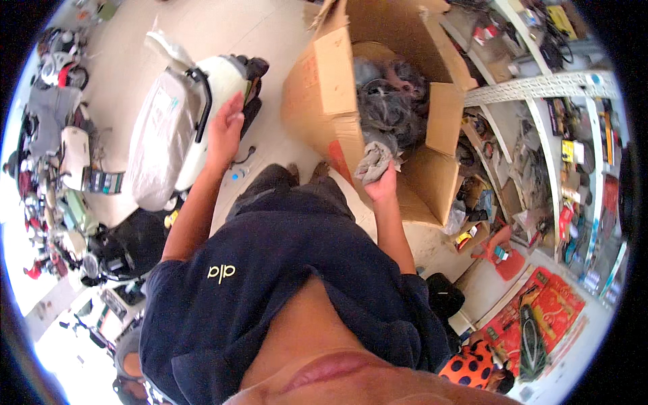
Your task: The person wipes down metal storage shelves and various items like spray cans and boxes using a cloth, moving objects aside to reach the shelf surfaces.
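Observation:
My right hand (382,182) is closed on a crumpled grey cloth (374,163), close to the near side of a tall open cardboard box (324,76). Inside that box lie dark parts in plastic bags (387,109). My left hand (228,121) has nothing in it; its fingers reach forward above the white rear body (215,76) of a scooter. The scooter's long seat (159,136) is wrapped in clear plastic, and a black grab rail (204,106) curves beside it.
Metal shelves (541,86) full of packaged parts stand along the right. Several motorbikes (66,71) line the far left. A red chair (498,255) and red sheets (547,314) lie lower right, near a person in orange dotted clothing (471,367). A small bottle (238,175) is on the floor.

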### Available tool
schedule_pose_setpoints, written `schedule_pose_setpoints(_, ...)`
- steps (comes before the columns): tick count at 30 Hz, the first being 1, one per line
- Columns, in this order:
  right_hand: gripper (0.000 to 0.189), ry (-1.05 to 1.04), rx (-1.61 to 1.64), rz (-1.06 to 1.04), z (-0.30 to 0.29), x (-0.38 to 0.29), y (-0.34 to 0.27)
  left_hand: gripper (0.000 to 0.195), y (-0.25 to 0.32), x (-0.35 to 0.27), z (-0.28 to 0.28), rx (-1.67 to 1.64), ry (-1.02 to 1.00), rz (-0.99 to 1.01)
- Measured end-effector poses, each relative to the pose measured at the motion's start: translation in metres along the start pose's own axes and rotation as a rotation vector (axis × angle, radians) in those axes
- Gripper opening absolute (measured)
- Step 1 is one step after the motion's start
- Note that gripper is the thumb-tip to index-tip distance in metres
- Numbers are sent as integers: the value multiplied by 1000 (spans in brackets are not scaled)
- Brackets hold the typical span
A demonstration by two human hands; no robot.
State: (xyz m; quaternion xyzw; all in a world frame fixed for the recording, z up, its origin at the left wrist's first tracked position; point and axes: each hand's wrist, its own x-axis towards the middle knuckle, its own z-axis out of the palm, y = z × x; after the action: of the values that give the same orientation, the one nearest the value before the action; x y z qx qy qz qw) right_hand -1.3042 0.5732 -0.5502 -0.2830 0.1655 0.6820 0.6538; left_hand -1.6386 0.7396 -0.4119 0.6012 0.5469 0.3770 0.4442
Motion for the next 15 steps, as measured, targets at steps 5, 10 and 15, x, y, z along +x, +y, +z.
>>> schedule_pose_setpoints(5, 36, 208, -85, -82, 33, 19, 7, 49, -8, 36, -48, 109, 255, -24)
schedule_pose_setpoints(10, 37, 131, -139, -54, 81, 43, 23, 52, -14, 86, -104, 441, 432, 142)
schedule_pose_setpoints(15, 37, 116, -174, -64, 132, 88, 62, 61, -28, 146, -142, 518, 491, 136)
